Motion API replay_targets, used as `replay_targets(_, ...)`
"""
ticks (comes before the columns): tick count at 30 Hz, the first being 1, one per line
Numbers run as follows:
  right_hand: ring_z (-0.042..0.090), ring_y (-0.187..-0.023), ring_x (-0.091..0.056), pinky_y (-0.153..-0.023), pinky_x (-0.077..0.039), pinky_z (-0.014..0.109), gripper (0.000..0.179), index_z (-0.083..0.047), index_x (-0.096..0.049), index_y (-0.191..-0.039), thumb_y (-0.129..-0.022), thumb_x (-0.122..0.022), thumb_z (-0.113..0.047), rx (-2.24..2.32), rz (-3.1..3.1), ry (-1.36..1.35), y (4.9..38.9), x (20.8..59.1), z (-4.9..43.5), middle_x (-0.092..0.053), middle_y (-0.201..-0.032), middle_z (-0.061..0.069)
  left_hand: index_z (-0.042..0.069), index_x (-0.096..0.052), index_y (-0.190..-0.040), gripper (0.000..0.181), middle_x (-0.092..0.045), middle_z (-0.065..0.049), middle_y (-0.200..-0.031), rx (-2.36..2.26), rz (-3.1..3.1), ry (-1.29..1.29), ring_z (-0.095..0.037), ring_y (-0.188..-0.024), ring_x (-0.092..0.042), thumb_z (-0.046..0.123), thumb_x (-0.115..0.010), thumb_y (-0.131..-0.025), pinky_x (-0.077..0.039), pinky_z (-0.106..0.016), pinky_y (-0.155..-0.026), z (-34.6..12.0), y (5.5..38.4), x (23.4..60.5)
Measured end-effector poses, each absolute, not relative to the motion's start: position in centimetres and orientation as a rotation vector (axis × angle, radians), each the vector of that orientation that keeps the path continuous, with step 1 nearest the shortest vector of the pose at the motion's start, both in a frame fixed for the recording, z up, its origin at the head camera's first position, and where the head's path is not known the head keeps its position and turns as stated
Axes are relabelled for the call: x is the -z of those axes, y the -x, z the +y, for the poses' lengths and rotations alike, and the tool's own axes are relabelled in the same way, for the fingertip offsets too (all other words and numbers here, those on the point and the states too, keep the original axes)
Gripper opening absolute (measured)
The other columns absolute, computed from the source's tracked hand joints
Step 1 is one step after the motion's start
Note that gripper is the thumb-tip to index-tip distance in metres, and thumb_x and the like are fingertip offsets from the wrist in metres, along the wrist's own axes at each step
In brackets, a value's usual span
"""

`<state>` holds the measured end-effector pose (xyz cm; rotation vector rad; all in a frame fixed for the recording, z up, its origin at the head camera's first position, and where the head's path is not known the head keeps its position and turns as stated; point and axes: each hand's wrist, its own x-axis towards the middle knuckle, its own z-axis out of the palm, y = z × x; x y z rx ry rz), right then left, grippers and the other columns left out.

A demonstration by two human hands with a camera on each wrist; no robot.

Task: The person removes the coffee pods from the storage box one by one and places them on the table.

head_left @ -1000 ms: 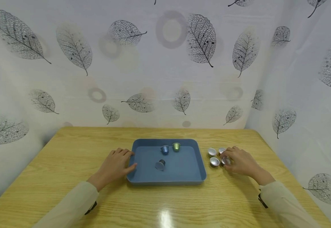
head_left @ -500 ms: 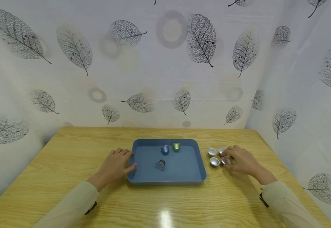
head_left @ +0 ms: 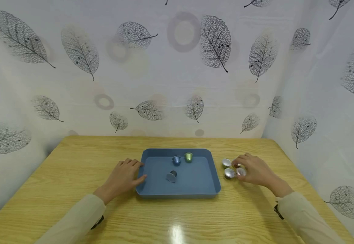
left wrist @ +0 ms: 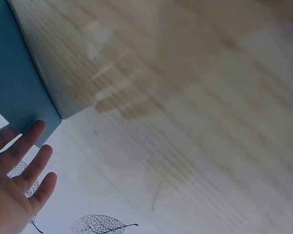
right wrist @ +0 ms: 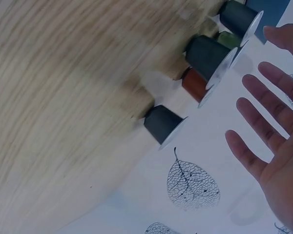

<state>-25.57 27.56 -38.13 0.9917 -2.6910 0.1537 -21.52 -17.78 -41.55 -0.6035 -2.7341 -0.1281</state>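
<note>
My left hand (head_left: 120, 178) rests at the left side of a blue tray (head_left: 195, 183), fingers loosely extended; in the left wrist view its fingertips touch the tray wall (left wrist: 19, 78). Three coffee capsules lie in the tray: a blue one (head_left: 176, 160), a green one (head_left: 188, 157) and a dark one (head_left: 171, 176) on its side. My right hand (head_left: 257, 172) hovers over several foil-lidded capsules (head_left: 229, 173) right of the tray, partly hiding some. In the right wrist view, its fingers are spread beside dark capsules (right wrist: 207, 58), an orange-brown capsule (right wrist: 194, 86) and a green capsule (right wrist: 228, 39).
A wooden table (head_left: 177, 217) bears the tray and capsules. Behind it and at the sides hangs a pale leaf-patterned curtain (head_left: 164, 78).
The fingers of my right hand have shifted slightly left and away from me over the capsules, covering more of the back right one. My left hand and the tray stay put.
</note>
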Motion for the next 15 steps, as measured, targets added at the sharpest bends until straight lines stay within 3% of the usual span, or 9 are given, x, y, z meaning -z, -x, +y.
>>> replay_targets(15,0.017,-0.089,-0.057,-0.073,-0.046,0.04,0.035,-0.015,-0.066,-0.101,-0.069,-0.075,-0.026,-0.134,-2.624,-1.105,25.0,37.7,24.1,-0.064,-0.098,-0.003,0.011,-0.063,-0.11,0.043,-0.063,-0.006,-0.109,0.131,-2.742,0.602,-0.027,-0.1,-0.056,0.044,-0.061,-0.082,-0.045,-0.046,-0.084,-17.7,21.5,41.4)
